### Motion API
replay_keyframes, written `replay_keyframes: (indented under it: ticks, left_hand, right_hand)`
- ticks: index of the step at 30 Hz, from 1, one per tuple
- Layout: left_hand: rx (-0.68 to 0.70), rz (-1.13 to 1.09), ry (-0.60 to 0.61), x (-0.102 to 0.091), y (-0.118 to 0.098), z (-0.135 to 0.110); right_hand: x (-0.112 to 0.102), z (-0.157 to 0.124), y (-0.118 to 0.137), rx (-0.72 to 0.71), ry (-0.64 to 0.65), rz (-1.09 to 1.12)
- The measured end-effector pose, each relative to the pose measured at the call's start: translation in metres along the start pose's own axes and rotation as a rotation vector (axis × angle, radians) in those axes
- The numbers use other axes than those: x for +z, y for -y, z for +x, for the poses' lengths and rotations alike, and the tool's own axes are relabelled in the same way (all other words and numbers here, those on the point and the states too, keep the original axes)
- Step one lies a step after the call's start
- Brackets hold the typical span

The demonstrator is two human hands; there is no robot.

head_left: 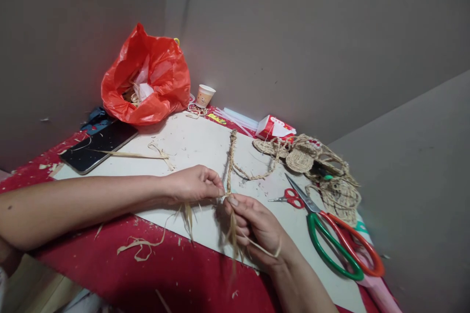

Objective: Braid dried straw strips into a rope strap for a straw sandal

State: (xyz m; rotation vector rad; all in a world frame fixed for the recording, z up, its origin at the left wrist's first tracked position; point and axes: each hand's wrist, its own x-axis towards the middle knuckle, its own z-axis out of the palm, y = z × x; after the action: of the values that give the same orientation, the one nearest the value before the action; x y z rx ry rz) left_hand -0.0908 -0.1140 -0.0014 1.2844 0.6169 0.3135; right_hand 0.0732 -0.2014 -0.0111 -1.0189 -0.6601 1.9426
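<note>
A braided straw cord (231, 161) runs up the white board, and a thinner twisted length (253, 177) loops off to its right. My left hand (200, 183) pinches straw strands near the cord's lower end, with loose ends hanging beneath the palm. Close beside it, my right hand (257, 225) grips the cord's end between thumb and forefinger. Frayed strands (233, 234) dangle below those fingers, and one pale strip curves across the palm. The two hands nearly meet. Their fingertips partly hide where the strands join.
Large scissors (323, 234) with green and red handles lie at the right beside small red scissors (292, 199). Woven straw pieces (301, 156) are heaped behind. A red plastic bag (161, 78), paper cup (204, 96) and phone (99, 146) stand or lie at the back left. Grey walls enclose the table.
</note>
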Motion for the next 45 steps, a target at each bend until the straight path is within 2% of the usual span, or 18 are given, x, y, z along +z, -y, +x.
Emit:
replay_keyframes:
  ticks: [5,8,13,18,20,23,26,29,32,36,41,45]
  left_hand:
    - [0.079,0.158,0.032,-0.002,0.002,0.001]
    - [0.129,0.292,-0.024,0.003,-0.002,-0.003]
    - [0.381,0.761,-0.144,0.008,-0.005,-0.012]
    - [0.597,1.134,-0.168,0.004,0.003,-0.014]
    - [0.615,1.259,-0.156,0.003,0.006,-0.014]
    - [0.559,1.375,-0.176,0.005,0.006,-0.015]
    - [0.481,1.272,-0.206,0.008,0.003,-0.016]
    - [0.336,0.989,-0.198,0.010,-0.002,-0.016]
    - [0.180,0.653,-0.123,0.009,-0.005,-0.013]
    - [0.047,0.285,0.017,0.004,-0.006,-0.007]
    - [-0.184,-0.007,0.130,0.001,-0.009,-0.006]
    - [-0.266,-0.202,0.144,0.000,-0.008,-0.006]
  right_hand:
    - [-0.001,0.001,0.001,0.059,-0.037,0.075]
    - [-0.003,0.001,-0.001,0.046,-0.049,0.098]
    - [-0.004,0.001,-0.002,0.050,-0.009,0.142]
    - [-0.001,0.000,-0.001,0.058,-0.018,0.162]
    - [-0.002,0.000,-0.001,0.069,-0.033,0.159]
    - [-0.003,0.001,-0.003,0.068,-0.053,0.149]
    - [-0.002,0.001,-0.003,0.049,-0.055,0.125]
    - [0.001,0.000,-0.002,0.033,-0.059,0.101]
    - [0.003,-0.001,0.000,0.034,-0.076,0.092]
    - [0.002,-0.001,0.000,0.048,-0.065,0.102]
    - [-0.002,0.000,-0.001,0.052,-0.078,0.086]
    - [-0.001,0.000,-0.001,0.062,-0.100,0.078]
